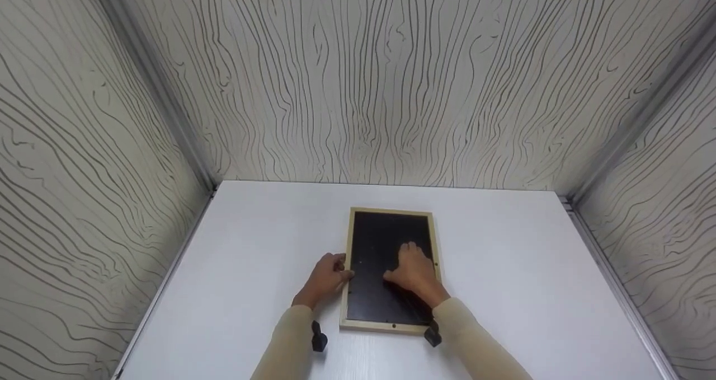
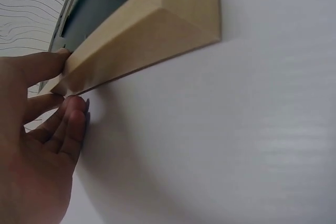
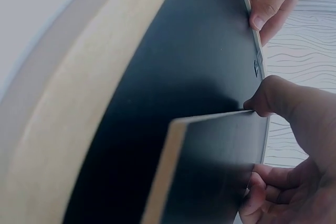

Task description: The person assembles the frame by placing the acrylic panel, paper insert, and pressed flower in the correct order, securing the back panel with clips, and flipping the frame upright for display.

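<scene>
A picture frame with a light wooden border [image 1: 344, 307] lies on the white table, its black back panel [image 1: 369, 240] facing up. My left hand [image 1: 326, 276] holds the frame's left edge; in the left wrist view the thumb [image 2: 44, 67] is on the top of the border and the fingers are at its outer side. Over the panel's right half, my right hand [image 1: 415, 269] grips a black flap [image 3: 218, 153] with a pale cut edge. The right wrist view has this flap tilted up off the panel, with the thumb and fingers at its two sides.
The white table [image 1: 257, 223] spreads out around the frame. Wood-grain patterned walls [image 1: 386, 89] stand behind and on both sides, with grey metal strips at the corners. A small metal hook [image 3: 255, 68] is at the frame's edge. Black wrist mounts [image 1: 319, 338] hang from both sleeves.
</scene>
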A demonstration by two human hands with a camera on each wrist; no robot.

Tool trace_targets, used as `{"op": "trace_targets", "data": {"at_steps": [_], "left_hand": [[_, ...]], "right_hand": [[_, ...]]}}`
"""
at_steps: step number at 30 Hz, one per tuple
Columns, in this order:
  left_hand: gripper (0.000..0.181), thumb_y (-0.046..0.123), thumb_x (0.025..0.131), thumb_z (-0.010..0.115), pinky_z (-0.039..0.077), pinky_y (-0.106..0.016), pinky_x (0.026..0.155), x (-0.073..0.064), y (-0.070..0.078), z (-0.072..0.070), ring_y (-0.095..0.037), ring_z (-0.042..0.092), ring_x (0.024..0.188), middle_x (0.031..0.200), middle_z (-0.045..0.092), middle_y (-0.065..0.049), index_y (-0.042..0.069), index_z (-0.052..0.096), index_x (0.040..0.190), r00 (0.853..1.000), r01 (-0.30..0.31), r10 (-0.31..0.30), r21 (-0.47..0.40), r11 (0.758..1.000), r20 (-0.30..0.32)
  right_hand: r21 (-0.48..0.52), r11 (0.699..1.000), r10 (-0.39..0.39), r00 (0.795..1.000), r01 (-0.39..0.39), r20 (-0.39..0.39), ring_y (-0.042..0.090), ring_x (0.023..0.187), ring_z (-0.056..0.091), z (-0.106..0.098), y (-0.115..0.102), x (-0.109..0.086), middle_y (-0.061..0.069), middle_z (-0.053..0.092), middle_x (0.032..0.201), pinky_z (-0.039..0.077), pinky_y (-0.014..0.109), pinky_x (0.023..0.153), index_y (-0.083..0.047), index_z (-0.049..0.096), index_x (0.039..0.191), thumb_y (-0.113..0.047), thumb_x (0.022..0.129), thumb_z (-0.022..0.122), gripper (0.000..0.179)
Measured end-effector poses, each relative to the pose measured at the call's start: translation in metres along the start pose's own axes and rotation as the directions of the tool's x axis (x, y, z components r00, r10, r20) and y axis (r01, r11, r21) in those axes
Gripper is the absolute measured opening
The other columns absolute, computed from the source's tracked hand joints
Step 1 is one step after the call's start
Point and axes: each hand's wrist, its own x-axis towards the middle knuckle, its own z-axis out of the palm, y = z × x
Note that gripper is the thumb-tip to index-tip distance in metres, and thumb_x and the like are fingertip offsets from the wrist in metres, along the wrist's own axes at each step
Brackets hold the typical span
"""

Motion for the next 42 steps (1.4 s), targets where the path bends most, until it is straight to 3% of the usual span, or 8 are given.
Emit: {"op": "trace_targets", "data": {"at_steps": [4,8,15,20,29,38,42], "left_hand": [[0.060,0.026,0.098,0.073,0.052,-0.053,0.107,-0.001,0.004,-0.001,-0.025,0.062,0.112,0.121,0.067,-0.011,0.001,0.057,0.150,1.000,0.010,-0.011,-0.043,0.999,-0.012],[0.059,0.023,0.098,0.073,0.053,-0.054,0.104,0.001,0.010,-0.002,-0.026,0.066,0.111,0.120,0.070,-0.012,0.005,0.057,0.151,1.000,0.018,-0.020,-0.096,0.995,-0.022],[0.070,0.022,0.095,0.073,0.057,-0.051,0.100,0.002,0.021,-0.004,-0.025,0.067,0.110,0.126,0.066,-0.014,-0.006,0.047,0.154,0.997,0.072,-0.076,-0.126,0.989,-0.026],[0.065,0.024,0.096,0.072,0.054,-0.052,0.103,0.004,0.031,-0.009,-0.027,0.064,0.114,0.127,0.066,-0.016,-0.007,0.052,0.150,0.995,0.066,-0.073,-0.113,0.991,-0.066],[0.054,0.012,0.093,0.078,0.055,-0.042,0.092,0.006,0.047,-0.020,-0.024,0.061,0.104,0.114,0.066,-0.014,-0.009,0.059,0.138,0.984,-0.078,0.048,-0.167,0.983,-0.173],[0.042,0.002,0.090,0.080,0.056,-0.033,0.089,0.009,0.057,-0.024,-0.022,0.062,0.101,0.109,0.064,-0.013,-0.004,0.064,0.128,0.938,-0.237,0.184,-0.157,0.959,-0.293],[0.041,0.001,0.092,0.079,0.058,-0.032,0.089,0.009,0.065,-0.026,-0.020,0.062,0.102,0.112,0.063,-0.010,0.000,0.063,0.130,0.921,-0.276,0.217,-0.150,0.949,-0.323]], "right_hand": [[0.003,1.000,0.001,1.000,0.000,-0.022,0.043,0.129,0.062,-0.003,-0.001,0.000,0.034,0.054,0.149,0.053,0.055,0.110,0.015,0.052,0.145,-0.035,0.082,0.089,0.088],[-0.012,1.000,-0.022,0.998,0.021,-0.065,0.034,0.110,0.065,-0.008,-0.003,0.000,0.028,0.061,0.135,0.059,0.053,0.099,0.013,0.058,0.136,-0.033,0.081,0.090,0.079],[-0.033,0.998,-0.060,0.989,0.056,-0.136,0.028,0.100,0.060,-0.020,-0.009,-0.002,0.019,0.062,0.121,0.061,0.049,0.091,0.010,0.061,0.130,-0.032,0.080,0.090,0.072],[-0.015,0.997,-0.078,0.977,0.077,-0.197,0.024,0.093,0.056,-0.029,-0.012,-0.002,0.012,0.058,0.109,0.061,0.044,0.085,0.005,0.062,0.121,-0.031,0.078,0.091,0.063],[-0.044,0.988,-0.155,0.933,0.149,-0.326,0.028,0.101,0.061,-0.046,-0.020,-0.004,0.014,0.061,0.114,0.061,0.045,0.087,0.003,0.063,0.123,-0.031,0.079,0.090,0.062],[-0.117,0.966,-0.260,0.853,0.232,-0.452,0.032,0.104,0.062,-0.057,-0.027,-0.006,0.018,0.062,0.115,0.061,0.048,0.090,0.005,0.063,0.123,-0.028,0.078,0.092,0.062],[-0.141,0.958,-0.287,0.821,0.250,-0.493,0.032,0.107,0.063,-0.061,-0.028,-0.007,0.017,0.062,0.117,0.062,0.047,0.090,0.004,0.063,0.125,-0.026,0.080,0.091,0.061]]}}
